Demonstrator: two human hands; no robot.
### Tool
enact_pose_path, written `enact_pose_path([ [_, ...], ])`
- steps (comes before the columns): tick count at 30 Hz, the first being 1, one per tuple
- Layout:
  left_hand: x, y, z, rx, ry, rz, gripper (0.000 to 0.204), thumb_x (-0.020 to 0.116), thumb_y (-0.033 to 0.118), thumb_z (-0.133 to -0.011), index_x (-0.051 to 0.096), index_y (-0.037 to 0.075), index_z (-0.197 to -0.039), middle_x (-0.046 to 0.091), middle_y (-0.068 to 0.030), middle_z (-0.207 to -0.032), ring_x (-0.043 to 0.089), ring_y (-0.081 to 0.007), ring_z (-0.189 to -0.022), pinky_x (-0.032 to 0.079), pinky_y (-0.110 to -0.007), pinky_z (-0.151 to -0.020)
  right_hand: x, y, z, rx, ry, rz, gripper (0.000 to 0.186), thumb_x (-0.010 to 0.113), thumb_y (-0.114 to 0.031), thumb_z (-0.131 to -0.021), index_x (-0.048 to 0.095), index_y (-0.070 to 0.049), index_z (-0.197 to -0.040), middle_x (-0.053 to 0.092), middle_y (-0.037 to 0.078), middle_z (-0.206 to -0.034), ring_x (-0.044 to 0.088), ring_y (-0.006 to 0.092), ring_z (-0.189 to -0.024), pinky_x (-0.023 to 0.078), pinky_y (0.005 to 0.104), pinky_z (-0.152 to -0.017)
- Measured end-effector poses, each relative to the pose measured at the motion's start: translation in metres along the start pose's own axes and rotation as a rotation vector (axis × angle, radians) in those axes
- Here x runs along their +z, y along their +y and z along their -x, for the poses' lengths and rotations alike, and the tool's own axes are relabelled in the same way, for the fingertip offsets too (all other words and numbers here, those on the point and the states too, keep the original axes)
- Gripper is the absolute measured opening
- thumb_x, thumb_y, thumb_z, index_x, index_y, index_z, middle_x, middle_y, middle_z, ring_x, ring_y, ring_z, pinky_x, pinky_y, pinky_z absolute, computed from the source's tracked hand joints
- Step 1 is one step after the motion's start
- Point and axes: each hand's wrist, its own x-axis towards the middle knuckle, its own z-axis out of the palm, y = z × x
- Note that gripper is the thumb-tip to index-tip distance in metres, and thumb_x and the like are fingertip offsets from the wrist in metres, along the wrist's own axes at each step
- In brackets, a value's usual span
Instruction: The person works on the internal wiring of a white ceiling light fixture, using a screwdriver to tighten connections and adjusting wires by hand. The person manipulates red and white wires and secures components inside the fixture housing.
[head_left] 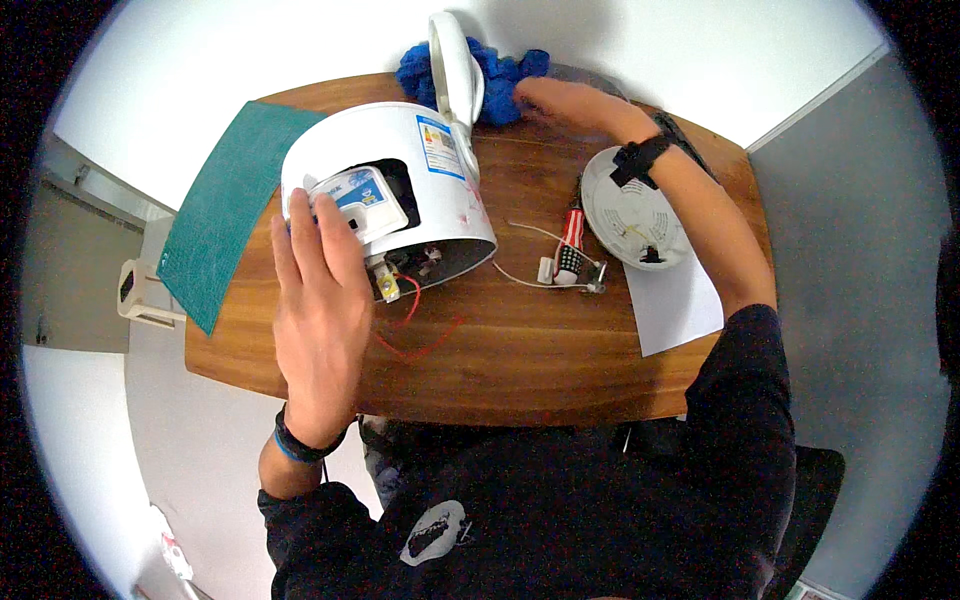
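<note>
A white rice cooker body (390, 125) lies tipped on the table, its open bottom toward me. Its white lid (455, 70) sticks up at the far side. A white and blue control panel (365, 203) sits tilted over a dark cutout in its wall. My left hand (322, 290) rests on the panel with its fingers stretched out. Wires and a small yellow part (388, 287) show at the open bottom, and a red wire (412, 305) hangs out. My right hand (572, 106) reaches to the far side beside a blue cloth (505, 88); its fingertips are not clear.
To the right, a round white base plate (635, 215) partly covers a white paper sheet (675, 308). A striped red and black tool (571, 245) lies near a thin white cord (520, 282). A green cutting mat (235, 200) overhangs the table's left edge; a white stool (140, 292) stands beyond.
</note>
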Motion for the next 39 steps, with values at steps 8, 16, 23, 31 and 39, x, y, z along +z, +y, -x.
enact_pose_path([
  [8, -0.009, 0.002, -0.003, 0.004, -0.051, -0.021, 0.044, 0.065, 0.003, -0.096, 0.054, -0.008, -0.137, 0.059, -0.0329, -0.138, 0.065, -0.0485, -0.122, 0.064, -0.038, -0.09, 0.052, 0.014, -0.039, -0.266, 0.139, 0.363, 0.029, 0.046, -0.029, -0.107, 0.062, -0.007, -0.117, 0.073, 0.02, -0.111, 0.074, 0.0386, -0.1, 0.062, 0.0489, -0.085],
  [16, -0.025, 0.0, -0.002, 0.035, -0.065, -0.037, 0.04, 0.063, 0.002, -0.097, 0.056, -0.009, -0.134, 0.061, -0.0335, -0.135, 0.066, -0.0488, -0.119, 0.066, -0.035, -0.085, 0.044, 0.026, -0.058, 0.295, -0.061, 0.331, 0.045, 0.039, -0.036, -0.107, 0.073, -0.007, -0.103, 0.076, 0.021, -0.092, 0.074, 0.0423, -0.088, 0.058, 0.0574, -0.076],
  [23, -0.028, 0.002, 0.007, -0.028, -0.126, 0.004, 0.043, 0.064, 0.001, -0.096, 0.054, -0.01, -0.136, 0.06, -0.0348, -0.136, 0.066, -0.0483, -0.12, 0.067, -0.034, -0.082, 0.066, 0.047, -0.08, 0.334, 0.02, 0.263, 0.036, 0.051, -0.033, -0.099, 0.076, -0.008, -0.093, 0.078, 0.02, -0.094, 0.075, 0.0419, -0.087, 0.059, 0.0537, -0.076],
  [31, -0.031, 0.002, 0.018, -0.093, -0.136, -0.058, 0.039, 0.063, 0.001, -0.096, 0.056, -0.01, -0.133, 0.063, -0.0342, -0.133, 0.07, -0.0454, -0.115, 0.067, -0.033, -0.079, 0.016, -0.014, -0.092, 0.373, -0.168, -0.901, 0.042, 0.044, -0.035, -0.112, 0.061, 0.002, -0.104, 0.075, 0.022, -0.099, 0.076, 0.0287, -0.086, 0.063, 0.0411, -0.071],
  [39, -0.026, 0.022, -0.008, -0.117, -0.105, -0.208, 0.035, 0.061, 0.0, -0.094, 0.059, -0.012, -0.127, 0.066, -0.0341, -0.126, 0.073, -0.0452, -0.106, 0.067, -0.033, -0.078, -0.013, -0.109, -0.081, 0.068, -0.001, -0.752, 0.03, 0.051, -0.03, -0.11, 0.058, -0.002, -0.119, 0.067, 0.015, -0.118, 0.068, 0.0246, -0.111, 0.055, 0.0411, -0.098],
])
